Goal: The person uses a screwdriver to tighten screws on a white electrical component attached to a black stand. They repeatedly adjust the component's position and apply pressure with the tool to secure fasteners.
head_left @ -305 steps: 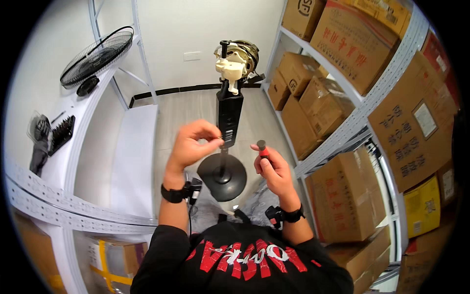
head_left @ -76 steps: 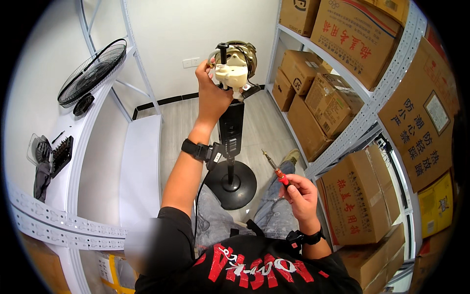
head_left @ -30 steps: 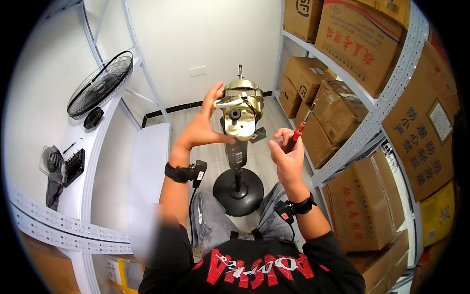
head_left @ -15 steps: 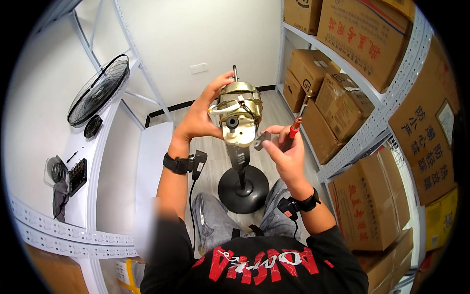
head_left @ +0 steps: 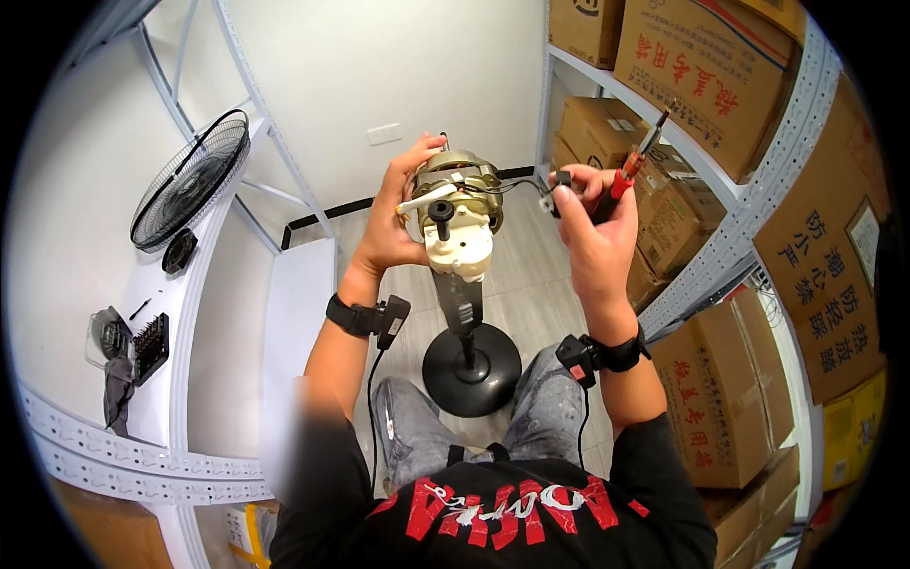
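Note:
A fan motor [head_left: 471, 194] with a cream gearbox [head_left: 468, 248] and a black knob tops a pedestal stand with a round black base [head_left: 441, 384]. My left hand [head_left: 391, 213] is wrapped around the motor's left side, thumb near the gearbox. Out to the right, my right hand [head_left: 602, 228] holds a red-and-black screwdriver [head_left: 621, 182], its tip pointing up and right. Thumb and forefinger of that hand also pinch a small black block [head_left: 563, 178], perhaps a capacitor. Thin dark wires [head_left: 517, 186] run from the block to the motor.
On the left shelf lie a fan grille with blades [head_left: 190, 185], a round black part [head_left: 180, 248], a bit set [head_left: 151, 348] and a dark cloth [head_left: 118, 389]. Cardboard boxes [head_left: 701, 398] fill the right rack [head_left: 692, 142]. A wall stands ahead.
My right hand has moved up and right, away from the gearbox, carrying the screwdriver and black block. The wires now stretch out. The motor has tilted slightly left under my left hand.

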The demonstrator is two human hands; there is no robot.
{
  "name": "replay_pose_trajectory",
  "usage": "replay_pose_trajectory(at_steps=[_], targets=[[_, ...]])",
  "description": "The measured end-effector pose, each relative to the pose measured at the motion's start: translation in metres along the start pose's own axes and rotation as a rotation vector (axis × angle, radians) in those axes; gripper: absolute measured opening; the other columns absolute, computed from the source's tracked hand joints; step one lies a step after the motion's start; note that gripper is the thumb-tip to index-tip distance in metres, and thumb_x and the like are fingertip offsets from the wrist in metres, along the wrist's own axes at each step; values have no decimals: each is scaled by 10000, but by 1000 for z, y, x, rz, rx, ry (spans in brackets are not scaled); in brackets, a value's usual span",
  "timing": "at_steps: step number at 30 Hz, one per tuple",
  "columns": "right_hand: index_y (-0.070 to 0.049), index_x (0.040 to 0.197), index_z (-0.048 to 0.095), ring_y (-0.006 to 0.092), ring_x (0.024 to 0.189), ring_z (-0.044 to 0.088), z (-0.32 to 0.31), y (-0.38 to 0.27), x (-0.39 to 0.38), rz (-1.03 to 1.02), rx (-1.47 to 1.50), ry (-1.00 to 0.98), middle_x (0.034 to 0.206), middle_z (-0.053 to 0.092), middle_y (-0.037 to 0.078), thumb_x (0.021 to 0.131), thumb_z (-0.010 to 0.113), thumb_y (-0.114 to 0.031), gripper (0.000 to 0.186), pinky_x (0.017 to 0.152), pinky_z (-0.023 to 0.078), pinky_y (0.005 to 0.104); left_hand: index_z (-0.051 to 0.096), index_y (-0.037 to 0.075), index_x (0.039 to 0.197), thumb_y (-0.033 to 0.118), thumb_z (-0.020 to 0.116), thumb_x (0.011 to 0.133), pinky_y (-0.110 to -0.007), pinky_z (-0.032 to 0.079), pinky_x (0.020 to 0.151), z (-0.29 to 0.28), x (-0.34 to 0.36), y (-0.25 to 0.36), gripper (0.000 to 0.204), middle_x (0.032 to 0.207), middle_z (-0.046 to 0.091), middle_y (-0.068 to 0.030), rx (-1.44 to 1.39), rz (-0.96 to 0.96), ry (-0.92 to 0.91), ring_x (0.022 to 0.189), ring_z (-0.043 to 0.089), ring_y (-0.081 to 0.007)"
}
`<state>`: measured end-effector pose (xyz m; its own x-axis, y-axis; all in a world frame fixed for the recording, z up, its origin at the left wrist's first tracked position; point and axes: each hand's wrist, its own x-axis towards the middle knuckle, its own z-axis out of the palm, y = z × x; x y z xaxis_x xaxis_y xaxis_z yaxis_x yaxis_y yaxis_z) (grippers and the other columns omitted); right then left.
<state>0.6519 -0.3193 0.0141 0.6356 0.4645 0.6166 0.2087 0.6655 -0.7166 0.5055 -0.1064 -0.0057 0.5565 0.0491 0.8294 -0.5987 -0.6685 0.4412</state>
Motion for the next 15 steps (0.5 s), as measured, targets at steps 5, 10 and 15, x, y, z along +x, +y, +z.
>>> replay_pose_trajectory(at_steps=[5,10,15], targets=[[-79,887,459,18,666,429,10,-5,33,-10,53,-5,1027,622,45,876,726,-33,271,592,380,196,429,48,1376,527,918,590,-494,289,1185,6,11,-1,1042,1515,377,-251,-61,18,157,1437,352,-359],[-92,893,459,21,647,428,28,6,56,9,28,-50,1041,635,51,887,730,-62,273,537,359,199,421,63,1387,184,928,487,-449,261,1215,5,6,-6,1040,1442,496,-162,-182,-77,188,1392,429,-285],[-99,898,463,26,630,436,31,35,64,134,62,-102,1028,650,58,907,717,-89,255,502,340,203,410,52,1389,153,931,495,-414,351,1178,10,3,-7,1040,1426,508,-143,-382,-139,263,1349,478,-255]])
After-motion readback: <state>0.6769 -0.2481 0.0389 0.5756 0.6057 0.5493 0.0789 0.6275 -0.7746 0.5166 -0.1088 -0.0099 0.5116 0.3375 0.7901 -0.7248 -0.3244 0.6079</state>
